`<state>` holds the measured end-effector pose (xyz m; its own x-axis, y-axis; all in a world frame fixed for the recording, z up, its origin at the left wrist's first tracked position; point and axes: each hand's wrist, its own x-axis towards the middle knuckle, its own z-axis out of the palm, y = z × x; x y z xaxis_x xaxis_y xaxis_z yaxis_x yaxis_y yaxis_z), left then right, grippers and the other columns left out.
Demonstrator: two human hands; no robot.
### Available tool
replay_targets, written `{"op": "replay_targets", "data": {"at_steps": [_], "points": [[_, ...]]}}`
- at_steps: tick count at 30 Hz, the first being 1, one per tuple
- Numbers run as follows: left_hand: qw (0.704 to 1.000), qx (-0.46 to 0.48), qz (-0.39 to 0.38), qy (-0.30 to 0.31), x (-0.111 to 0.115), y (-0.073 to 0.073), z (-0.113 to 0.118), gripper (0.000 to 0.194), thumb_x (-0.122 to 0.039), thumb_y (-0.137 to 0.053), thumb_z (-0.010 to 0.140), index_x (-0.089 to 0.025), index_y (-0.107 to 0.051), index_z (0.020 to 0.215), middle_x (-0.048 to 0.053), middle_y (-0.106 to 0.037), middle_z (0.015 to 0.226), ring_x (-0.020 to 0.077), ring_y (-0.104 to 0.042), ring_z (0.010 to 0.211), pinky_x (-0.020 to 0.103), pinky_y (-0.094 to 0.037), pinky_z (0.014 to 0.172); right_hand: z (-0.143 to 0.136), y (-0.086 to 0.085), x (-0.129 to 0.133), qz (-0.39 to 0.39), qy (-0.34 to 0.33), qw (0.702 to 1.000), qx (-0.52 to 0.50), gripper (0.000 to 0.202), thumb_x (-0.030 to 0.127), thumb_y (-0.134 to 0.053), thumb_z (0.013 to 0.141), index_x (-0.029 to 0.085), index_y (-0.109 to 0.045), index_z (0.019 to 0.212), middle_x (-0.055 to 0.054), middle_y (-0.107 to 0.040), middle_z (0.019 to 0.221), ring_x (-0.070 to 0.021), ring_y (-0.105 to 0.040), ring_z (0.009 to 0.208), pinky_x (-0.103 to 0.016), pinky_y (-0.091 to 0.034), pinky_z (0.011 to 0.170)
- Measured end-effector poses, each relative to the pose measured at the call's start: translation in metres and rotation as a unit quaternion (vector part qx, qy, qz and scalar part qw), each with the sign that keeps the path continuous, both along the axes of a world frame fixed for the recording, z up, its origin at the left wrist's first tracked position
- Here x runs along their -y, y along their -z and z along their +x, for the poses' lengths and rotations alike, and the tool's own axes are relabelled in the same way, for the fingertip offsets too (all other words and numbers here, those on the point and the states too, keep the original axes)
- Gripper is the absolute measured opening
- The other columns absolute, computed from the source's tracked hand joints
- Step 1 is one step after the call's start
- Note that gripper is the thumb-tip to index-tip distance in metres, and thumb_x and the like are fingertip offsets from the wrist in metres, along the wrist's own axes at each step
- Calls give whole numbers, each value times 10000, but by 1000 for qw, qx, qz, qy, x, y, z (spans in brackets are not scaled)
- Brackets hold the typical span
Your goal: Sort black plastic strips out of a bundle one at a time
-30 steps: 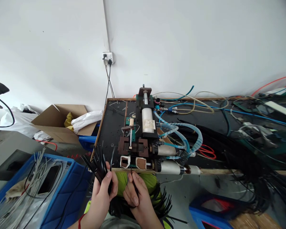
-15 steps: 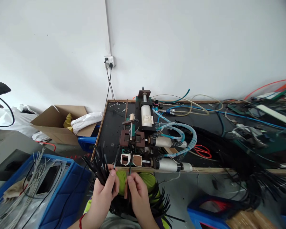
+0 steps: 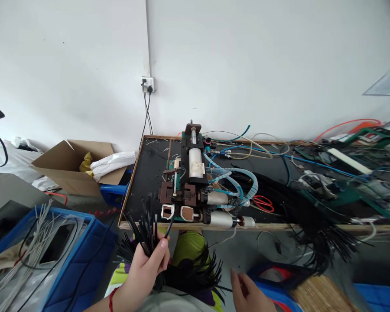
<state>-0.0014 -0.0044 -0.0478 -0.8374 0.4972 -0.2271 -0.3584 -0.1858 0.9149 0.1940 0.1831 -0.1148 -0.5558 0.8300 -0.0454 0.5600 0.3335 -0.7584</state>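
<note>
Your left hand (image 3: 149, 260) stands just in front of the near edge of the tabletop (image 3: 144, 177), toward its near left corner. The forearm comes up from below with a red bracelet (image 3: 111, 299) at the wrist; your thumb lies on top, pointing forward, and the fingers curl under. Its grip is closed around a sheaf of black strips (image 3: 144, 229), whose ends fan up and out over that near left corner. One strip stands apart by your thumb tip, leaning right toward the pale-rimmed pads (image 3: 187, 213) at the near edge.

Your right hand (image 3: 250, 294) is well apart from the left, low and to the right, below the near edge and by a blue bin (image 3: 277, 291). Its fingers are bent and slightly blurred; you cannot tell whether that grip holds anything.

The strips in your left hand are matt to faintly shiny, slim and uneven at the ends. A lap bundle (image 3: 188, 275) of similar black ones spreads between your hands, its tips splayed to the right.

On the machine's white cylinder (image 3: 195, 158) sits a pale label (image 3: 199, 169); its writing is too small to read.
</note>
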Motion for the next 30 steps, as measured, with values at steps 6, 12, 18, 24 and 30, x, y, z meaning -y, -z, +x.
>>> {"op": "replay_targets", "data": {"at_steps": [6,12,18,24,30], "points": [[994,-61,-24,86,2,14,10,443,-616,-795,853,-194,-662,848,-40,-546,508,117,-460,453,236,-399,472,-97,-79,73,-160,-143,938,-273,350,520,-606,1009,234,-807,1036,-127,-762,1026,-281,-739,911,-363,-608,788],[990,-133,-9,-37,1,-1,-4,401,-580,-700,948,-191,-715,853,21,-670,581,156,-594,490,261,-520,517,-116,-88,82,-128,-108,933,-318,406,473,-496,1078,210,-706,850,-34,-675,719,-165,-561,573,-271,-449,565],[996,-69,-30,-40,4,9,-14,353,-458,-881,822,-159,-777,979,-35,-587,531,87,-430,427,198,-358,408,-116,-70,85,-109,-283,928,-216,373,413,-489,1076,219,-616,784,8,-587,608,-152,-544,537,-273,-362,562],[992,-50,-20,-113,1,12,-21,329,-463,-848,868,-179,-719,975,-83,-500,507,52,-348,409,163,-267,386,-113,-42,84,-269,-252,902,-223,469,554,-528,1054,188,-702,819,11,-584,526,-138,-518,490,-267,-311,534],[994,-35,31,-95,-3,-1,-20,406,-534,-795,904,-182,-675,1066,-134,-358,466,47,-265,390,166,-228,398,-135,-15,87,-525,-107,759,-370,508,677,-680,931,205,-591,767,93,-410,445,-90,-239,435,-242,-240,488]]}}
